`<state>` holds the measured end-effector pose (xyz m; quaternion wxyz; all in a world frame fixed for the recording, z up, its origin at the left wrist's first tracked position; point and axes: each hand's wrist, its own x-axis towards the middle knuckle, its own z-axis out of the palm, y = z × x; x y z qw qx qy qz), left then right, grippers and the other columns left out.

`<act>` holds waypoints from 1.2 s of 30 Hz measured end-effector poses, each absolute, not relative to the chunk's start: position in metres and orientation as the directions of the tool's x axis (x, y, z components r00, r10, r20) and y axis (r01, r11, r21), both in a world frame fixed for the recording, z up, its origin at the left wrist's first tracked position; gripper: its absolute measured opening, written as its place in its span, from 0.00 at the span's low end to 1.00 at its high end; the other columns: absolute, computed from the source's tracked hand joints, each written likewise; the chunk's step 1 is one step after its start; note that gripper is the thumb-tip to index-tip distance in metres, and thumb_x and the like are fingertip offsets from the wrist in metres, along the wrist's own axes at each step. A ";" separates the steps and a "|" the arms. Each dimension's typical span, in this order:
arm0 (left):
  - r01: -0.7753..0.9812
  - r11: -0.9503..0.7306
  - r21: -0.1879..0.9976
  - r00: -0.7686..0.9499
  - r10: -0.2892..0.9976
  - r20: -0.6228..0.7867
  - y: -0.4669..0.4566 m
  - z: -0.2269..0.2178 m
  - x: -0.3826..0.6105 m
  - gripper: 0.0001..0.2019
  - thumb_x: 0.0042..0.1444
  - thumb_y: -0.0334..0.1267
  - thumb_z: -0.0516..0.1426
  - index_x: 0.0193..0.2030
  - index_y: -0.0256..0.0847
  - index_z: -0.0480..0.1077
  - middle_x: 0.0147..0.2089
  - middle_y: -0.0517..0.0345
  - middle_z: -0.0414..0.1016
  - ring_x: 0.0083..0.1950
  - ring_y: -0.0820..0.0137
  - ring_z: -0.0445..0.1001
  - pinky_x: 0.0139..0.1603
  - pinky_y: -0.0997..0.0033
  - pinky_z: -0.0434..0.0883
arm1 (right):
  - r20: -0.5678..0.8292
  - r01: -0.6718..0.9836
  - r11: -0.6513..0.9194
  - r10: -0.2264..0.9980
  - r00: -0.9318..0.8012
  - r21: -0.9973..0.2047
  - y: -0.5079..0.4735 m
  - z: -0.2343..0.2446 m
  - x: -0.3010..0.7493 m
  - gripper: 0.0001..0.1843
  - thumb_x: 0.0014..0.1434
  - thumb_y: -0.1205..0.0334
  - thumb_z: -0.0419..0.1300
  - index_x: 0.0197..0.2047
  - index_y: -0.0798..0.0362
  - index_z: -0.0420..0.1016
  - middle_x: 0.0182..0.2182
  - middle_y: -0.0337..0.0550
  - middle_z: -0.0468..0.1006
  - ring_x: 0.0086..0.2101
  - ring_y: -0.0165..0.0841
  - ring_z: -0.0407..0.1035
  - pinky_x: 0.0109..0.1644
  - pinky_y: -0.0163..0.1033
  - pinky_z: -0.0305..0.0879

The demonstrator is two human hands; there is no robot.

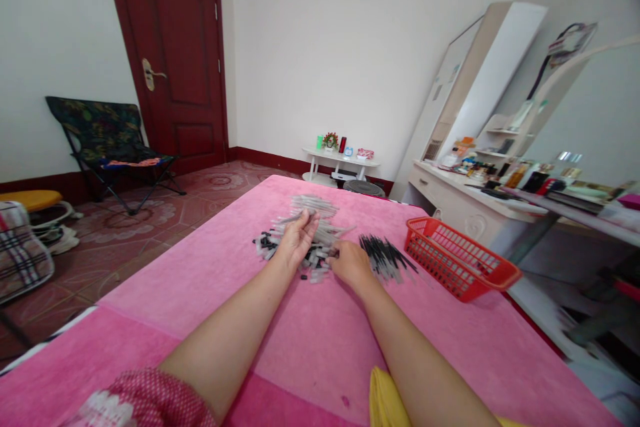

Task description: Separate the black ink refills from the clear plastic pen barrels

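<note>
My left hand [299, 240] is raised over the middle of the pile, palm partly up, with thumb and fingers closed on a slim, pale pen barrel. Just right of it, my right hand [353, 261] has its fingers pinched together; what they hold is hidden. Clear pen barrels [315, 203] lie heaped beyond both hands. Small black and whitish pen caps [315, 273] are scattered beneath and in front of my left hand. To the right of my right hand lies a spread of black-and-clear pens [385, 257], roughly side by side.
A red plastic basket [463, 260] stands at the table's right edge. The pink cloth [210, 293] covers the table. A yellow cloth [385, 400] is by my right forearm. Beyond are a dressing table [460, 197], a low white stand [340, 157] and a folding chair [107, 140].
</note>
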<state>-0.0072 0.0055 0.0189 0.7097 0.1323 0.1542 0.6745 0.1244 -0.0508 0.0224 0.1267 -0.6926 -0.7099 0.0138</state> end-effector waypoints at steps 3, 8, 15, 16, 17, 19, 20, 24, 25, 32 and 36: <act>-0.919 0.057 0.390 0.041 0.998 -0.048 0.005 0.020 -0.008 0.06 0.56 0.24 0.55 0.30 0.30 0.71 0.29 0.50 0.78 0.30 0.73 0.78 0.31 0.81 0.75 | 0.130 0.976 0.064 0.991 -0.037 -0.210 -0.050 0.029 0.130 0.09 0.48 0.55 0.61 0.32 0.48 0.79 0.31 0.42 0.80 0.35 0.35 0.73 0.33 0.34 0.59; -0.925 0.076 0.373 0.056 0.996 -0.062 0.005 0.021 -0.008 0.03 0.54 0.24 0.57 0.30 0.30 0.70 0.29 0.51 0.78 0.30 0.73 0.78 0.32 0.81 0.75 | 0.146 0.963 0.059 0.989 -0.021 -0.265 -0.049 0.030 0.133 0.09 0.49 0.61 0.60 0.35 0.46 0.79 0.32 0.39 0.80 0.34 0.32 0.73 0.33 0.32 0.58; -0.927 0.068 0.368 0.054 0.997 -0.049 0.008 0.018 -0.009 0.04 0.55 0.24 0.56 0.31 0.31 0.70 0.29 0.51 0.78 0.30 0.73 0.78 0.32 0.81 0.76 | 0.130 0.963 0.120 0.987 -0.091 -0.243 -0.055 0.030 0.121 0.09 0.50 0.59 0.62 0.37 0.46 0.79 0.34 0.39 0.80 0.37 0.32 0.73 0.37 0.32 0.59; -0.929 0.073 0.362 0.056 0.997 -0.057 0.009 0.018 -0.009 0.03 0.54 0.24 0.56 0.31 0.31 0.70 0.29 0.51 0.78 0.30 0.73 0.78 0.32 0.81 0.76 | 0.122 0.963 0.126 0.988 -0.099 -0.238 -0.056 0.031 0.121 0.09 0.50 0.59 0.62 0.36 0.46 0.79 0.33 0.39 0.80 0.37 0.32 0.73 0.37 0.32 0.60; -0.930 0.078 0.359 0.059 0.996 -0.064 0.009 0.018 -0.009 0.03 0.54 0.24 0.57 0.31 0.31 0.70 0.29 0.51 0.78 0.31 0.73 0.78 0.33 0.81 0.76 | 0.112 0.965 0.124 0.989 -0.101 -0.231 -0.056 0.032 0.121 0.08 0.50 0.58 0.61 0.35 0.47 0.79 0.33 0.39 0.80 0.36 0.33 0.73 0.36 0.32 0.60; -0.930 0.080 0.358 0.060 0.996 -0.065 0.010 0.018 -0.009 0.02 0.54 0.24 0.57 0.32 0.31 0.70 0.29 0.51 0.78 0.31 0.73 0.78 0.33 0.81 0.76 | 0.103 0.975 0.093 0.992 -0.073 -0.202 -0.055 0.035 0.124 0.09 0.51 0.55 0.60 0.34 0.48 0.79 0.33 0.42 0.80 0.36 0.34 0.73 0.36 0.33 0.60; -0.930 0.076 0.360 0.057 0.996 -0.061 0.010 0.018 -0.009 0.02 0.54 0.24 0.57 0.31 0.31 0.70 0.30 0.51 0.78 0.31 0.73 0.78 0.33 0.81 0.76 | 0.103 0.982 0.062 0.994 -0.044 -0.179 -0.054 0.036 0.126 0.10 0.51 0.54 0.59 0.34 0.49 0.79 0.33 0.44 0.80 0.36 0.35 0.73 0.36 0.34 0.61; -0.927 0.057 0.372 0.045 0.998 -0.040 0.008 0.019 -0.009 0.04 0.55 0.25 0.56 0.31 0.30 0.71 0.29 0.51 0.78 0.30 0.73 0.78 0.32 0.80 0.75 | 0.148 0.995 -0.032 0.988 0.046 -0.095 -0.053 0.041 0.130 0.13 0.51 0.52 0.59 0.35 0.50 0.79 0.35 0.49 0.80 0.38 0.40 0.74 0.36 0.37 0.63; -0.924 0.056 0.377 0.045 0.998 -0.040 0.008 0.020 -0.009 0.05 0.56 0.25 0.55 0.30 0.30 0.71 0.29 0.51 0.78 0.30 0.73 0.78 0.32 0.80 0.75 | 0.169 0.996 -0.021 0.985 0.036 -0.088 -0.054 0.041 0.129 0.13 0.51 0.53 0.60 0.36 0.50 0.78 0.35 0.49 0.80 0.39 0.41 0.73 0.37 0.37 0.63; -0.925 0.055 0.377 0.042 0.998 -0.042 0.010 0.017 -0.010 0.02 0.54 0.26 0.58 0.31 0.30 0.72 0.31 0.50 0.78 0.32 0.73 0.78 0.34 0.80 0.75 | 0.216 0.977 0.200 0.959 -0.181 -0.068 -0.058 0.026 0.107 0.08 0.53 0.63 0.58 0.37 0.49 0.77 0.37 0.45 0.79 0.41 0.37 0.72 0.41 0.36 0.62; -0.912 0.051 0.408 0.046 0.999 -0.023 0.010 0.015 -0.010 0.04 0.55 0.26 0.57 0.30 0.31 0.72 0.31 0.50 0.78 0.32 0.73 0.78 0.34 0.81 0.75 | 0.246 0.975 0.222 0.946 -0.209 -0.026 -0.059 0.018 0.101 0.09 0.54 0.65 0.57 0.38 0.49 0.76 0.38 0.44 0.77 0.40 0.38 0.71 0.40 0.36 0.62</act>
